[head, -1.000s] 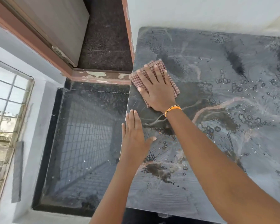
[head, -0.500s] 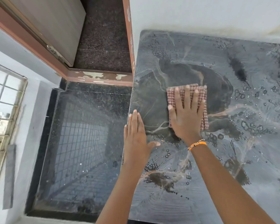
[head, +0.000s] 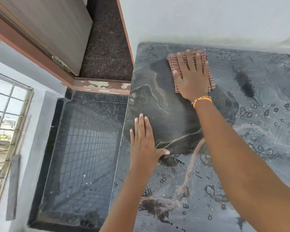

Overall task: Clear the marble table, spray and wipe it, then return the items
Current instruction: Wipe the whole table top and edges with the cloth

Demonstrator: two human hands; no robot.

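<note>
Two bare hands flat on wet marble table [head: 266, 91]. Right hand [head: 193, 77] far, near table's back edge by white wall [head: 208, 19]: fingers straight and spread, palm pressing red checked cloth [head: 172, 61] onto stone, nothing gripped. Orange bracelet [head: 202, 100] at that wrist. Left hand [head: 143, 143] nearer, at table's left edge: fingers straight and together, thumb out to the right, resting on stone, nothing held. Darker wiped patch between and around both hands; droplets and streaks right and near. Left of table, glossy black floor [head: 84, 148] mirroring window grille. Barred window [head: 5, 118] far left. Wooden door [head: 45, 29] and brown frame at far left.
</note>
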